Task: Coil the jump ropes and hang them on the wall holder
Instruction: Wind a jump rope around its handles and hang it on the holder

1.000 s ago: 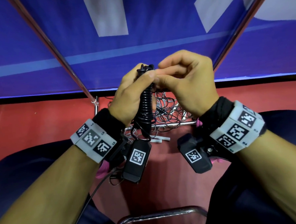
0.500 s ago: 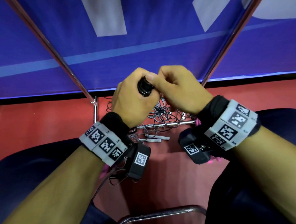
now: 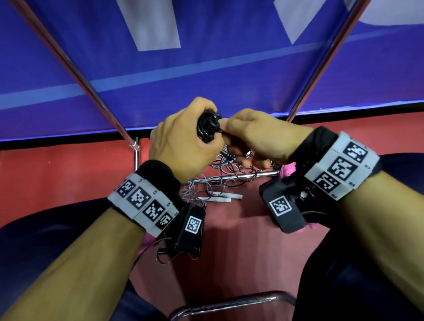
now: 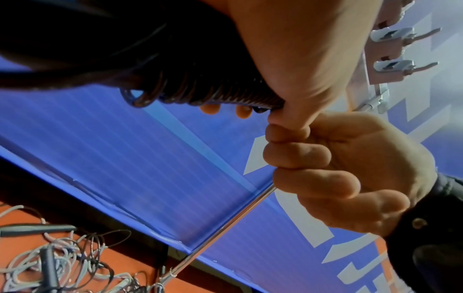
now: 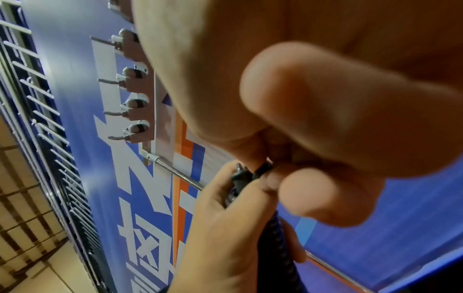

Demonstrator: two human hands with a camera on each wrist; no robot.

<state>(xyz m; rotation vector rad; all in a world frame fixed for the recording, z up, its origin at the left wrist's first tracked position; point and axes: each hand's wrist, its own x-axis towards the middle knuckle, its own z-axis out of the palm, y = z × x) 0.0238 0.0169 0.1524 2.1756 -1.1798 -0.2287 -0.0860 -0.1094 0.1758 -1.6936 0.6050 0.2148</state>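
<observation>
Here the left hand [image 3: 180, 147] is clenched around a black jump rope [image 3: 208, 129] wound into a tight, spring-like bundle. It holds the rope up in front of the blue banner [image 3: 201, 81], with the upper end of the bundle sticking out above the thumb and forefinger. The right hand [image 3: 259, 137] sits just beside it and touches it. Its thumb and forefinger pinch a black piece of the rope at the top of the bundle, and its other fingers are curled into the palm. In the left wrist view the close-packed turns run out of the fist, with a loose loop at their far end. Beneath the hands, on the red floor [image 3: 58, 174] at the foot of the banner, lies a tangle of thin grey and dark ropes [image 3: 231, 169], draped across a horizontal metal bar [image 3: 244, 176]. Two white handles [image 3: 223, 198] lie side by side at the near edge of the tangle. Slanted metal poles [image 3: 76, 69] rise along the banner on either side of the hands. The wall holder [image 5: 132, 89], a pale plate with a row of metal hooks, is mounted against the banner at the upper end of one pole, well apart from both hands.
</observation>
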